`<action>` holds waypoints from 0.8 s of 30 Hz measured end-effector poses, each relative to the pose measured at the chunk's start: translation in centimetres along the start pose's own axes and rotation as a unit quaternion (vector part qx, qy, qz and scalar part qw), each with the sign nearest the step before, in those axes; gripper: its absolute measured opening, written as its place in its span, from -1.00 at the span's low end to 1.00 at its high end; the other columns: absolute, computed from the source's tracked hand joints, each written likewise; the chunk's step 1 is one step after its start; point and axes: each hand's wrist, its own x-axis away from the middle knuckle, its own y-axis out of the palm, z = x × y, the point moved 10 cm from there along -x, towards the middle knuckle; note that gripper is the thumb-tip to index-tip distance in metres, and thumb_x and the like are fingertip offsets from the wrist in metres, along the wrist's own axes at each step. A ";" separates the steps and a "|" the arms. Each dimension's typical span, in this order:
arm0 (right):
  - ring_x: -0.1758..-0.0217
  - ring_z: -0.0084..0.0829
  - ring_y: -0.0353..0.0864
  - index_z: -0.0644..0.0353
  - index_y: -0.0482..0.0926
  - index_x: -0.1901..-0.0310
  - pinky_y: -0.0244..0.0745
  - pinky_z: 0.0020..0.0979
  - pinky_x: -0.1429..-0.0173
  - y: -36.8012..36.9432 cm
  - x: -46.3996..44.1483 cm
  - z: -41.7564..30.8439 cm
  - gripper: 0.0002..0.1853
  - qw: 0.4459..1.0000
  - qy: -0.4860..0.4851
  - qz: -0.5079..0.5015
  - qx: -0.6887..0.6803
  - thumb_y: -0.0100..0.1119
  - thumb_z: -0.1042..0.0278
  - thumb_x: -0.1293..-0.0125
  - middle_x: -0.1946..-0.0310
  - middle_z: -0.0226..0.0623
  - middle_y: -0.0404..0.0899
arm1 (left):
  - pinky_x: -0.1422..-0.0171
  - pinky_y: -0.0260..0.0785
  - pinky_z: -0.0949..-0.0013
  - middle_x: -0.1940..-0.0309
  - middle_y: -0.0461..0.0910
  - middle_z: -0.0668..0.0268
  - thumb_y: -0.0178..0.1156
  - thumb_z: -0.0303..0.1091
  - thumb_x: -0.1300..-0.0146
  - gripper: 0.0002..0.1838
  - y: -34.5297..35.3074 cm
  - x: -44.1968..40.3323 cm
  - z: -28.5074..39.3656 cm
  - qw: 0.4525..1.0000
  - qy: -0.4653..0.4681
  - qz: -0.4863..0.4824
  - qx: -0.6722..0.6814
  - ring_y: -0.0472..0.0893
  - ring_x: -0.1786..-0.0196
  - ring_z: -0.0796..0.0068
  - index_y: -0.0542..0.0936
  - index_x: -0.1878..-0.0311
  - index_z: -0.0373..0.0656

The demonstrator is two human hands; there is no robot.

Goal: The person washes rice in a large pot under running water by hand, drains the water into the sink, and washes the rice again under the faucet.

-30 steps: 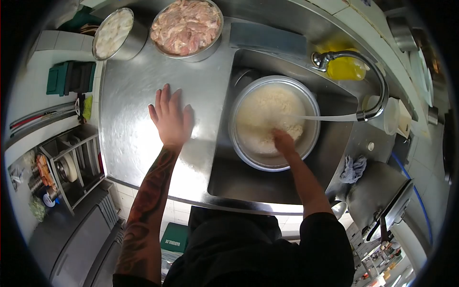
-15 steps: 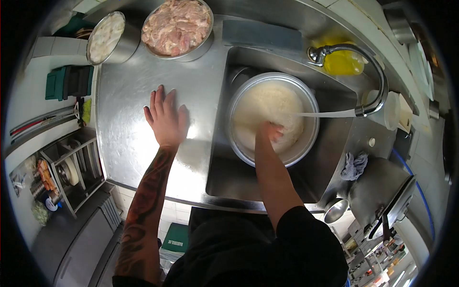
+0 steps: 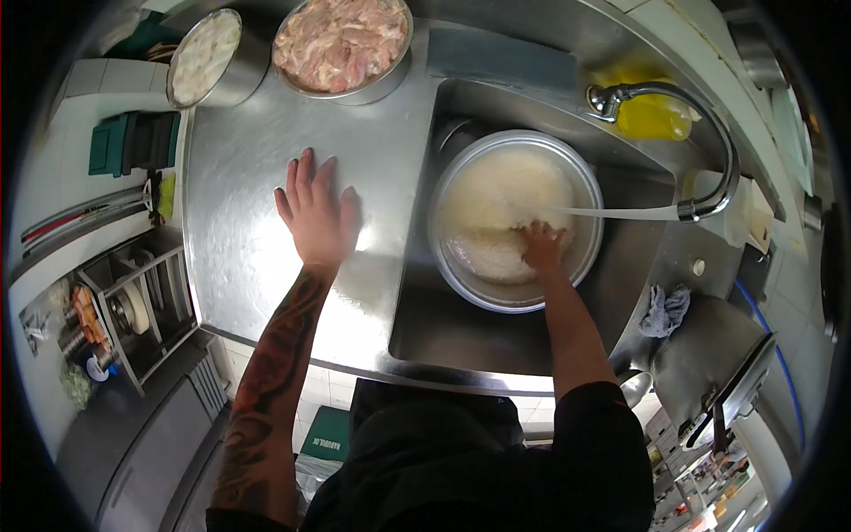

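Observation:
My left hand (image 3: 317, 213) lies flat on the steel counter (image 3: 235, 168), fingers spread, holding nothing. My right hand (image 3: 542, 241) dips into a large round metal pot (image 3: 493, 301) standing in the sink (image 3: 470, 348). Its fingers are apart and slightly bent, with the tips at the surface of cloudy water over pale grains that look like rice (image 3: 487, 255). Nothing shows in that hand's grasp. Water pours into the pot from a curved faucet (image 3: 732, 155), just beyond the right hand. How deep the grains go is hidden.
A bowl of raw meat (image 3: 341, 44) and a metal container with white contents (image 3: 206, 58) stand at the back left. Behind the faucet sits a yellow liquid container (image 3: 654, 117). A crumpled cloth (image 3: 663, 310) and a large pan (image 3: 709, 346) are right of the sink.
My right hand has moved right within the pot and risen nearer the surface, so more fingers show. A patch of grains is now visible. My left hand stays flat on the counter.

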 end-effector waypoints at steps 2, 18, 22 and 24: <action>-0.56 0.19 -0.04 -0.37 0.15 -0.48 -0.04 0.44 -0.43 0.7 -3.3 1.0 -0.17 0.994 0.093 -0.038 -0.040 0.31 -0.05 -0.20 -0.58 -0.19 -0.12 | -0.54 -0.30 -0.23 -0.50 0.17 0.20 0.02 -0.09 -0.32 -0.46 0.2 0.1 -0.1 1.000 -0.002 -0.002 -0.003 0.05 -0.57 0.04 0.38 -0.34 -0.02; -0.52 0.07 0.13 -0.24 0.29 -0.42 -0.04 0.48 -0.39 2.1 -1.9 -0.9 -0.17 0.991 0.067 -0.038 -0.105 0.33 -0.19 -0.10 -0.49 -0.17 0.17 | -0.54 -0.30 -0.24 -0.50 0.17 0.19 0.03 -0.08 -0.32 -0.46 0.3 0.0 -0.1 1.000 -0.003 -0.002 -0.006 0.05 -0.57 0.02 0.38 -0.34 -0.02; -0.53 0.13 0.08 0.04 0.37 -0.35 0.01 0.58 -0.30 8.6 -13.7 1.0 -0.20 0.907 0.326 -0.043 -0.263 0.29 -0.15 -0.09 -0.46 -0.05 0.18 | -0.54 -0.31 -0.24 -0.51 0.16 0.19 0.02 -0.08 -0.33 -0.46 0.3 0.0 -0.1 1.000 -0.001 -0.008 -0.004 0.05 -0.57 0.03 0.37 -0.35 -0.01; -0.55 0.14 0.04 0.07 0.37 -0.35 0.06 0.55 -0.31 9.4 -14.5 -1.5 -0.20 0.917 0.266 -0.107 -0.278 0.25 -0.16 -0.11 -0.49 0.00 0.11 | -0.54 -0.30 -0.24 -0.51 0.16 0.19 0.02 -0.07 -0.32 -0.45 0.3 0.1 -0.1 1.000 0.000 -0.008 -0.010 0.05 -0.57 0.03 0.37 -0.35 -0.01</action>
